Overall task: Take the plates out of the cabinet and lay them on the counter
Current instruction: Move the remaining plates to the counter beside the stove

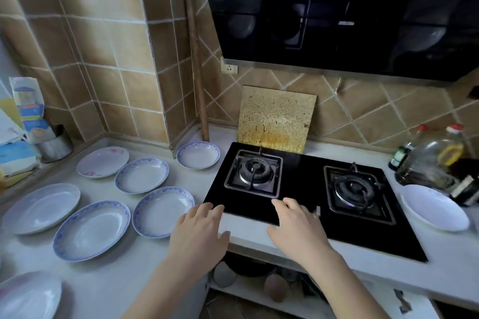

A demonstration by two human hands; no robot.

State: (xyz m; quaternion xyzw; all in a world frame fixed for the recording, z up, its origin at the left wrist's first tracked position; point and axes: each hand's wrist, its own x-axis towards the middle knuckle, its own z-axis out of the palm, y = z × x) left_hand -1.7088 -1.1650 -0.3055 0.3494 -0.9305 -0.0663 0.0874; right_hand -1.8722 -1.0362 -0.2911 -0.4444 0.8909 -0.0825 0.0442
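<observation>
Several white plates lie flat on the pale counter left of the stove: blue-rimmed ones, a pink-flowered one, a plain one, and one at the bottom left corner. Another white plate lies right of the stove. My left hand and my right hand hover empty, fingers relaxed, over the counter's front edge. Below them the open cabinet shows dark cookware and bowls.
A black two-burner gas stove fills the middle, a stained board leaning behind it and a range hood above. Oil bottles crowd the right back. Bags and a metal pot stand at the far left.
</observation>
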